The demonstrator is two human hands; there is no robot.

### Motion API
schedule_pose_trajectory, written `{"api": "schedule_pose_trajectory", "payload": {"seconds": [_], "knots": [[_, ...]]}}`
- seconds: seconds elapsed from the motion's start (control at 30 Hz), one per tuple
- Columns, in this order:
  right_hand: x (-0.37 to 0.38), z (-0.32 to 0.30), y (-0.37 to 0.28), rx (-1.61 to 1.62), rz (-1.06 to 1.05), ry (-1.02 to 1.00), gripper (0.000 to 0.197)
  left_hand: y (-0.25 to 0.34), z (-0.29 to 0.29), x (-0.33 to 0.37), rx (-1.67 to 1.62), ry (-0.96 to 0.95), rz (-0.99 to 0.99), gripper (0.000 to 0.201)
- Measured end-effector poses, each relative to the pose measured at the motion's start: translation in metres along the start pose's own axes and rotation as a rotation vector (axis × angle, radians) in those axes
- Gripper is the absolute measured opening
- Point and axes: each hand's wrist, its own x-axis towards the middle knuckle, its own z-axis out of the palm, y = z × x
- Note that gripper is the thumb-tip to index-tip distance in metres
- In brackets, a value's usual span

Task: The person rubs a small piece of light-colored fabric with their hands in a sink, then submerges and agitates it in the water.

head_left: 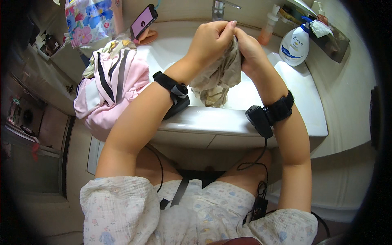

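Left hand (210,41): its fingers were closed around the top of the tan cloth (222,71).
Right hand (252,55): its fingers held the cloth too, just beside.
Cloth: it hung into the white sink (196,121), maybe so drips stayed in.
Pink clothes (116,92): heaped at the sink's left, perhaps out of the way.
Phone (143,23): propped up, maybe for looking.

Left hand (214,37) and right hand (250,52) together now, gripping the top of the cloth (221,71), and it hangs bunched over the sink (212,115), near the tap (218,11)! Pink clothes (136,75) (striped, too) heap at left; a phone (143,23) leans behind, a bottle (295,44) stands at right.
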Motion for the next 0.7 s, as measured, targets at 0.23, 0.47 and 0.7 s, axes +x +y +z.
{"api": "schedule_pose_trajectory", "payload": {"seconds": [0.23,0.47,0.7], "knots": [[-0.002,0.007,-0.002,-0.022,-0.014,0.006,0.028,-0.007,-0.003,0.002,0.007,0.099,-0.073,0.039],[-0.002,0.004,0.002,-0.019,-0.031,-0.009,0.029,-0.002,0.000,0.000,0.053,0.065,-0.052,0.039],[-0.007,0.010,0.004,-0.082,-0.076,0.037,0.031,-0.007,-0.002,0.001,0.131,0.038,0.067,0.039]]}}
